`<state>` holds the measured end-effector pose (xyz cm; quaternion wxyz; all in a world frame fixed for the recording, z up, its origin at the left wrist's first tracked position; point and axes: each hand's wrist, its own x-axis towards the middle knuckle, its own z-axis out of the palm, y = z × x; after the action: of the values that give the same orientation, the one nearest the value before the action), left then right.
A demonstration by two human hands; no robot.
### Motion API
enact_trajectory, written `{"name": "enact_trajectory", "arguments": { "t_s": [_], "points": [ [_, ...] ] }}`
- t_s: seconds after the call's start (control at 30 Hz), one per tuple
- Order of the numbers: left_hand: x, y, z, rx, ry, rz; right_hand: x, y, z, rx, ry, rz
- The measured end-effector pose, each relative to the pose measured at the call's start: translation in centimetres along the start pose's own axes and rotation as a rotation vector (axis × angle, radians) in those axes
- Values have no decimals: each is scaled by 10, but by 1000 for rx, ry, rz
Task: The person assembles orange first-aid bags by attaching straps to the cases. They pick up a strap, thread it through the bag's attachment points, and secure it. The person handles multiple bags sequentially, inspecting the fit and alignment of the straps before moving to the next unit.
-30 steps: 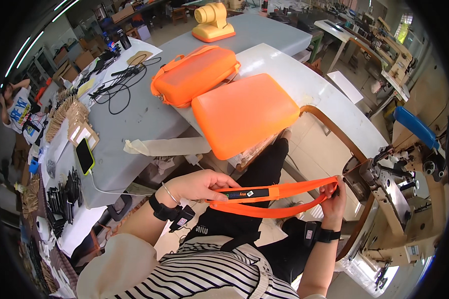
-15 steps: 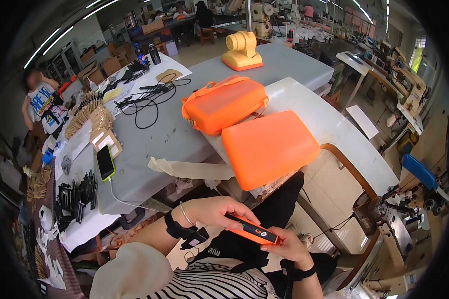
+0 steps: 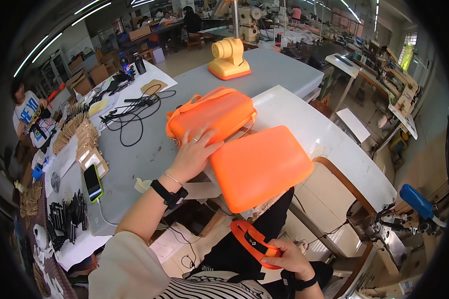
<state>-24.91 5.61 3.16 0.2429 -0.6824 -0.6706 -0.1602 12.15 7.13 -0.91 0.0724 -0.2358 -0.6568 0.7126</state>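
My left hand [image 3: 197, 151] reaches forward, fingers apart and slightly blurred, at the near lower edge of an orange zip case [image 3: 209, 114] with a strap across its top. Its thumb side is beside a second orange case [image 3: 264, 167], a plain rounded rectangle lying flat at the near end of the white tabletop. Low over my lap, my right hand [image 3: 290, 256] pinches one end of an orange strap [image 3: 244, 230], which bends in a curve and carries a black printed label. Whether my left fingers press on the zip case or hover just over it, I cannot tell.
A phone [image 3: 92, 182] with a charging cable lies on the grey table [image 3: 134, 167], near coiled black cables [image 3: 134, 119]. A yellow machine part [image 3: 229, 57] stands farther back. Sewing machinery with a blue handle [image 3: 416, 200] is at right. A person [image 3: 30, 114] stands at far left.
My left hand has let go of the orange strap and moved forward to the zip case. My right hand keeps the strap, now curved. The whole view has shifted slightly.
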Motion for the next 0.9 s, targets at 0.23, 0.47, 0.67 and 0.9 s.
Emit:
{"name": "enact_trajectory", "arguments": {
  "t_s": [0.23,0.47,0.67,0.9],
  "points": [
    [12,-32,23,-84,-45,-89,20,5,-19,-41,-27,24],
    [13,-48,12,-412,-62,-238,38,-3,-43,-78,-134,187],
    [10,-47,7,-450,-98,-227,53,2,-57,1,-165,145],
    [7,-44,11,-405,-109,-195,59,9,-60,46,-202,124]
  ]
}}
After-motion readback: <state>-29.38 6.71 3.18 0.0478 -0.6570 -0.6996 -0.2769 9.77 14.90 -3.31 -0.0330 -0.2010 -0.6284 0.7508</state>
